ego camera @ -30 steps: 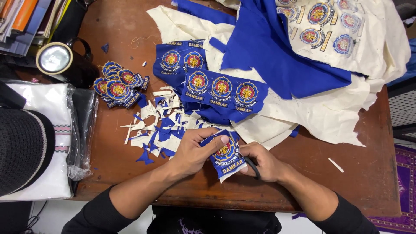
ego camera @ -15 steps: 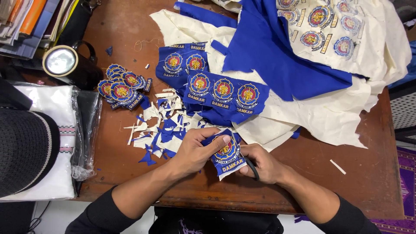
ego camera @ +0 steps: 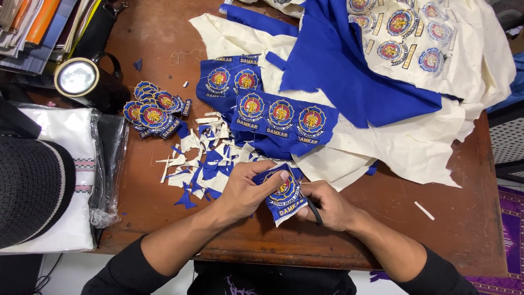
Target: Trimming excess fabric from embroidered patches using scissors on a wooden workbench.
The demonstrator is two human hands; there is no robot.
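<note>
Left hand (ego camera: 248,191) closed on a blue patch (ego camera: 284,192), thumb pressed flat on its face, fingers curled beneath. Right hand (ego camera: 326,206) closed too, gripping a dark-handled tool (ego camera: 315,212) at the patch's right edge; blade hidden, kind of tool not clear. Patch held just above the near edge of the brown tabletop (ego camera: 464,229), tilted, white backing showing at its lower corner. Just left of the hands, a litter of white and blue scraps (ego camera: 199,158). Farther left, a small heap of cut patches (ego camera: 153,112), well apart from the hands. Behind the held patch, a blue strip (ego camera: 284,117) with three uncut emblems in a row, touching cream cloth (ego camera: 393,147). Blue cloth (ego camera: 349,82) draped over that. At far left, a black hat (ego camera: 30,191) and a round lamp (ego camera: 76,77).
</note>
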